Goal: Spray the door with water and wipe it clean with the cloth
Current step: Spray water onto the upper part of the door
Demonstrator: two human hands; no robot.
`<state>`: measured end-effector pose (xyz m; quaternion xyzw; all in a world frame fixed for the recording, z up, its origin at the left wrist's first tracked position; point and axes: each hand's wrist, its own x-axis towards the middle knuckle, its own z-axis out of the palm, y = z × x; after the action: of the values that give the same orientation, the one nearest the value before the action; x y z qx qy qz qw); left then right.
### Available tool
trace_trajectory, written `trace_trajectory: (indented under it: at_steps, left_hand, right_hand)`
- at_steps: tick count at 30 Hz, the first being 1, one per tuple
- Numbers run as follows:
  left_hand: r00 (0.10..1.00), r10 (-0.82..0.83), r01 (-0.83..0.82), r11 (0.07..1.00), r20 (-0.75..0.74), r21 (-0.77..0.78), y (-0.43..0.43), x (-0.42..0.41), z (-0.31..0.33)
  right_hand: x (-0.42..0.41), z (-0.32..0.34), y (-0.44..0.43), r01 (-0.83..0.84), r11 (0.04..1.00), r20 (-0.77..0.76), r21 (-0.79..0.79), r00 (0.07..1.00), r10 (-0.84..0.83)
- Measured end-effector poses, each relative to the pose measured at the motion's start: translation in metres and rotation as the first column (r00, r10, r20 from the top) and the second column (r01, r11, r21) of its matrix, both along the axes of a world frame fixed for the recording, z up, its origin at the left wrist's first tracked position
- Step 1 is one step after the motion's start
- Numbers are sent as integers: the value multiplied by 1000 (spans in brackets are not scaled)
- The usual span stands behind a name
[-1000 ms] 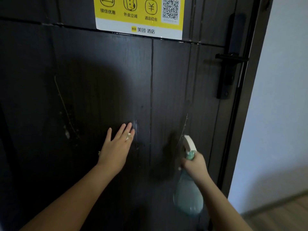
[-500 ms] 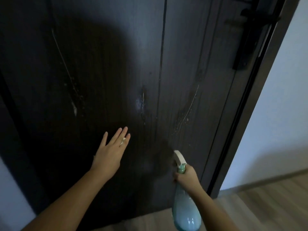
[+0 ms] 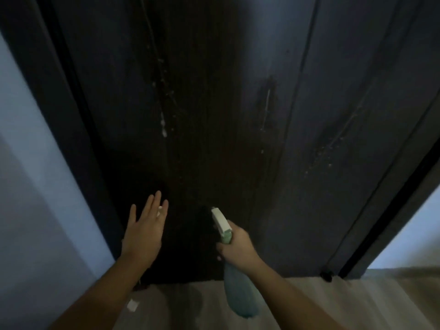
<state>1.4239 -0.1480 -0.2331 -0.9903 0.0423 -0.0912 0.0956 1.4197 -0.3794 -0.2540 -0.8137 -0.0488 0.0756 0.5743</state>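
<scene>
The dark wooden door (image 3: 214, 115) fills the view, with white streaks (image 3: 163, 125) down its left panel and fine droplets (image 3: 328, 153) on the right one. My left hand (image 3: 142, 234) lies flat against the low part of the door, fingers straight. A small bit of white cloth (image 3: 159, 210) shows under its fingertips; the rest is hidden by the hand. My right hand (image 3: 238, 246) grips the neck of a teal spray bottle (image 3: 240, 296), whose white nozzle points at the door close beside the left hand.
Light wood floor (image 3: 333, 301) meets the door's bottom edge, with a small white scrap (image 3: 132, 305) lying near my left forearm. A pale wall (image 3: 35, 186) stands to the left. A dark door frame (image 3: 381, 210) and a small black stop (image 3: 326, 275) are at the right.
My view has tilted down and both hands have dropped to the door's lower part. The yellow sticker and the door handle have left the view. The floor has come into view.
</scene>
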Motion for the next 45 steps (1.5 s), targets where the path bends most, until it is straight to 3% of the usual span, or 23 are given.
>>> trace_trajectory:
  at_steps: [6, 10, 14, 18, 22, 24, 27, 32, 36, 41, 45]
  left_hand:
    - [997, 61, -59, 998, -39, 30, 24, 11, 10]
    - [998, 55, -54, 998, -38, 31, 22, 15, 8]
    - [1000, 19, -19, 1000, -24, 4, 10, 15, 8]
    - [1000, 23, -22, 1000, -7, 22, -4, 16, 4]
    - [999, 34, -34, 999, 11, 3, -8, 17, 0]
    - [999, 41, -41, 999, 12, 8, -9, 17, 0]
    - [999, 42, -42, 998, 3, -43, -8, 16, -1]
    - [1000, 23, -24, 987, -3, -161, -7, 9, 1]
    - [1000, 16, -19, 948, -13, -319, 4, -3, -6]
    - [979, 146, -205, 766, -145, -609, 25, -29, -12]
    - [965, 179, -260, 726, -190, -637, 48, -50, -12]
  right_hand:
    - [23, 19, 58, -149, 989, 32, 21, 989, 148]
    - [30, 11, 52, -131, 989, -7, -74, 991, 131]
    - [24, -10, -2, 130, 985, -94, -111, 986, -141]
    - [14, -26, -78, 430, 863, -61, -265, 886, -460]
    - [2, -15, -114, 679, 715, 61, -168, 731, -680]
    - [-3, -10, -115, 704, 695, 107, -148, 710, -696]
    - [-7, -17, -100, 596, 786, 89, -167, 803, -590]
    - [-16, -26, -55, 220, 963, 14, -157, 975, -220]
    - [-15, -20, -13, 65, 995, 8, -79, 998, -65]
    - [-9, -7, 32, -21, 1000, 104, -3, 994, 21]
    - [0, 5, 58, 11, 996, 63, 93, 998, -17]
